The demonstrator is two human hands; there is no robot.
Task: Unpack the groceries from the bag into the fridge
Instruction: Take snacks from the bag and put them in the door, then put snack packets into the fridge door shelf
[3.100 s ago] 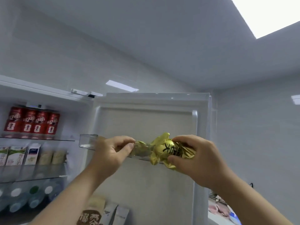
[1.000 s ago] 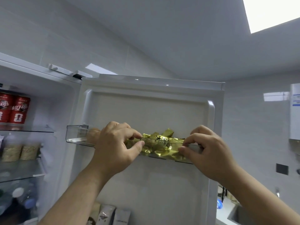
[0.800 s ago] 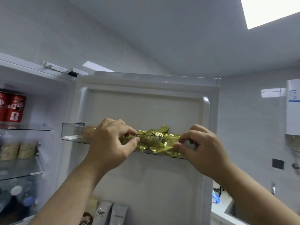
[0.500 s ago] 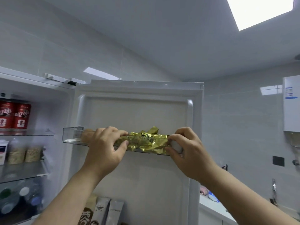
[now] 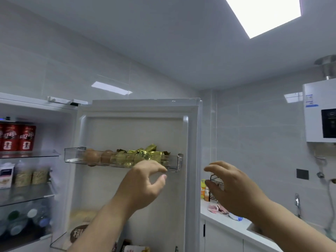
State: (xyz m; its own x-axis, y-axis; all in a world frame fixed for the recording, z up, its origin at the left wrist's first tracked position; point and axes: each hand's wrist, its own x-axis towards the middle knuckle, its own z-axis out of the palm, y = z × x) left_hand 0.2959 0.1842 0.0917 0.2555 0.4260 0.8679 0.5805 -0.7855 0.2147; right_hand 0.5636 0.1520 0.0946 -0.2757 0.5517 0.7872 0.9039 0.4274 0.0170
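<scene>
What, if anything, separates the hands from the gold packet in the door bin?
Only the clear front wall of the door bin; the gold packet lies behind it. Left hand open just below, right hand open farther right.

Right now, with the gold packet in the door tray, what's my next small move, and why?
Probably lower both hands and reach for the next grocery: the gold packet lies in the door tray beside the eggs, and your left hand and right hand hold nothing.
</scene>
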